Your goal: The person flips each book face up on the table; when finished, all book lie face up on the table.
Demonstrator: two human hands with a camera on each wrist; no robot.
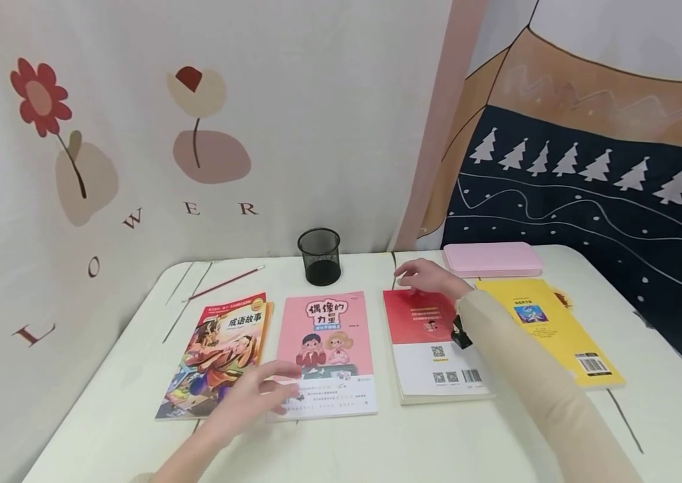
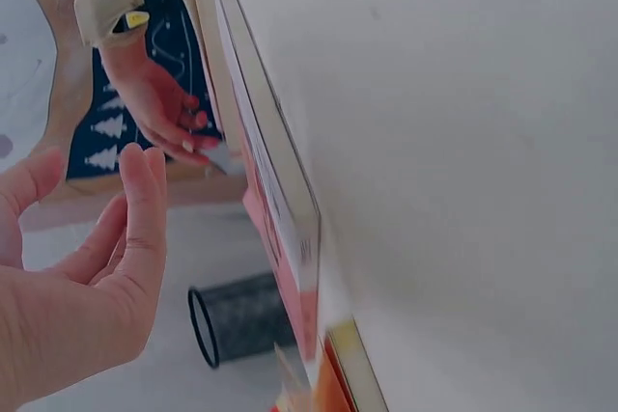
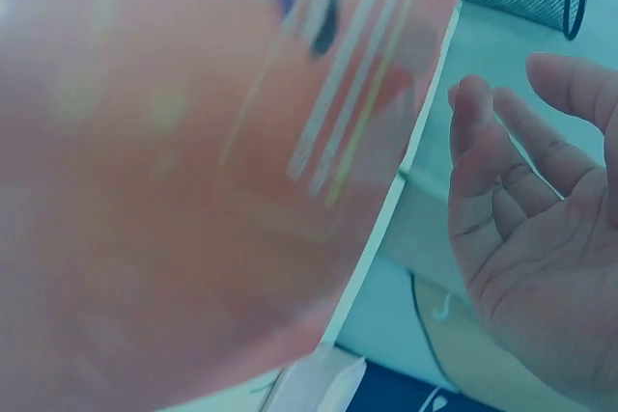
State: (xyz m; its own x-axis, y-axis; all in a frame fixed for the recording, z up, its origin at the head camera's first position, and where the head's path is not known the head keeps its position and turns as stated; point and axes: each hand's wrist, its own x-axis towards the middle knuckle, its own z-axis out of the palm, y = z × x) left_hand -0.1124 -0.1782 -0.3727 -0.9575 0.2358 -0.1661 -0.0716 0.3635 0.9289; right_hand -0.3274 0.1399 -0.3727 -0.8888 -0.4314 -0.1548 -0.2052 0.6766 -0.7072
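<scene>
Left hand (image 1: 253, 397), loosely spread, empty, is held near pink book (image 1: 330, 339); red-white book (image 1: 416, 322) laid on table (image 1: 425, 443), red end lengthwise away (head) | pink book's side edge shown only here (left wrist) | right hand (image 3: 541, 238), loosely bent, empty, seen beside red-white book (right wrist)

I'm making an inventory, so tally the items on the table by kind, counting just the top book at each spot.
Top books: 4
Mesh cup: 1
Red pencil: 1
Pink case: 1
Total: 7
</scene>
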